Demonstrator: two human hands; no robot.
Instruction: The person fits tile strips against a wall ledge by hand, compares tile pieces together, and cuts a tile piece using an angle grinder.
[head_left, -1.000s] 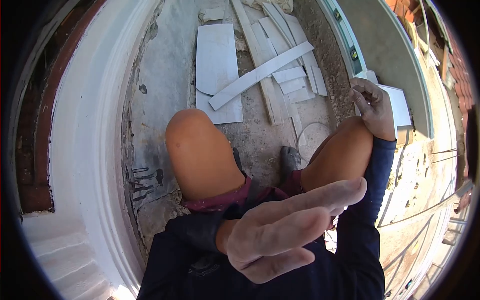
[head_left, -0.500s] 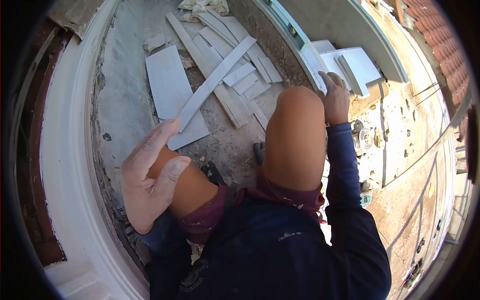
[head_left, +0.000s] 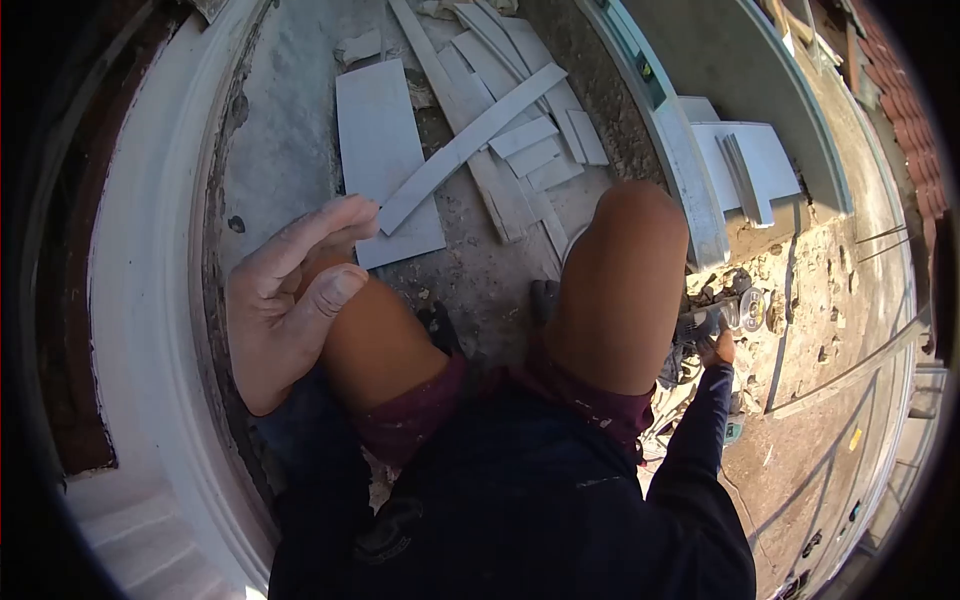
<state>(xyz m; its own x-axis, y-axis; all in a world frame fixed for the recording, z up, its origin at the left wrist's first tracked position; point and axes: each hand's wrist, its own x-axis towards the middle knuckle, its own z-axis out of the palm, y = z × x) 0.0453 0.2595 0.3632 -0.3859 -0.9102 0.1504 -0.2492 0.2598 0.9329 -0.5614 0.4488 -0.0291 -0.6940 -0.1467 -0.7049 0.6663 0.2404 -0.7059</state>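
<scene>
My left hand (head_left: pixel 285 295) is raised over my left thigh, palm inward, its fingers bent and the thumb apart, with nothing in it. Low at the right, beyond my right knee, my right hand (head_left: pixel 716 345) reaches among dark and grey items in the rubble; its fingertips are hard to make out, and so is anything in them. Close beside it lies a round clear item (head_left: pixel 753 309). On the floor ahead are a wide white panel (head_left: pixel 380 135), a long pale strip (head_left: pixel 470 145) laid across other pieces, and several small offcuts (head_left: pixel 533 155).
A spirit level (head_left: pixel 640 62) rests along the ledge (head_left: pixel 700 215) to the right. White panels (head_left: pixel 770 160) and narrow strips (head_left: pixel 748 180) lie beyond it. A white moulded wall edge (head_left: pixel 150 250) runs down the left. Sunlit rough ground (head_left: pixel 830 320) with rubble spreads at the right.
My right hand has left the ledge by my knee and moved down and right to the rubble. My left hand stays raised, its fingers more bent. The view has shifted, so the panels appear further right.
</scene>
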